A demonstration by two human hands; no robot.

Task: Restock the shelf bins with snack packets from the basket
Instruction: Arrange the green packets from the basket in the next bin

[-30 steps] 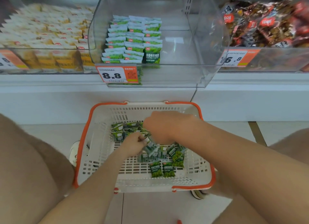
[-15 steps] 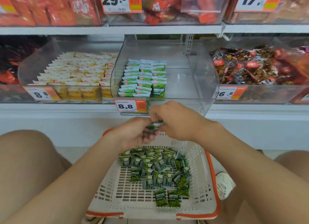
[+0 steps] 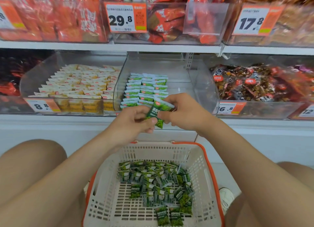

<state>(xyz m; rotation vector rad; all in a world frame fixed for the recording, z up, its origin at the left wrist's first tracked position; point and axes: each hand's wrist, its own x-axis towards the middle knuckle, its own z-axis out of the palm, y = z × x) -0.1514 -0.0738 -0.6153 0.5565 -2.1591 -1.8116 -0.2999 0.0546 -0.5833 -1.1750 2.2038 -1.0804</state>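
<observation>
Both hands hold a small stack of green snack packets [image 3: 157,113] in front of the clear middle bin [image 3: 202,84]. My left hand [image 3: 136,119] grips the stack's lower end, and my right hand [image 3: 183,111] pinches its upper end. The bin holds neat rows of the same green packets [image 3: 146,89] on its left side; its right side is bare. Below, on the floor, the white basket with an orange rim [image 3: 210,167] holds several loose green packets [image 3: 158,184].
A bin of yellow-white packets [image 3: 76,84] stands to the left, a bin of brown packets [image 3: 258,82] to the right. Red snack bags fill the upper shelf behind price tags [image 3: 125,18]. My bare knees flank the basket; a white shoe [image 3: 226,198] lies at its right.
Both hands rose out of the basket with green packets and now hold them up at the middle bin's front. The view tilted upward, showing the upper shelf.
</observation>
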